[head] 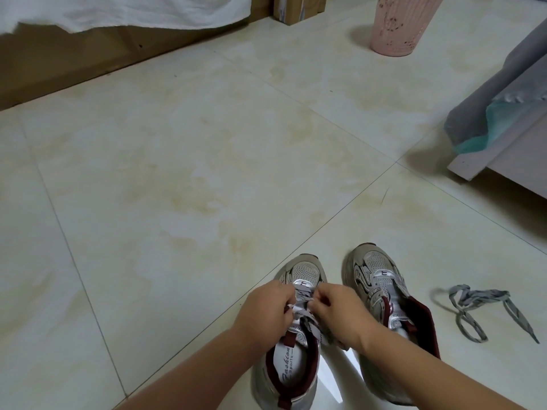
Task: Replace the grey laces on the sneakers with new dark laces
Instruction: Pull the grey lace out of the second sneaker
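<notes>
Under the curled fingers (288,303) of both hands, the left sneaker (291,335) stands on the floor (177,187), its grey lace (302,310) pinched by the left hand (263,309) and right hand (334,315) at the lower eyelets. Just right of the fingers stands the right sneaker (384,306), already unlaced, its removed grey lace (479,309) lying loose beyond it. I see no dark laces, and a hard tug could snag the lace tip in an eyelet and drag the shoe.
</notes>
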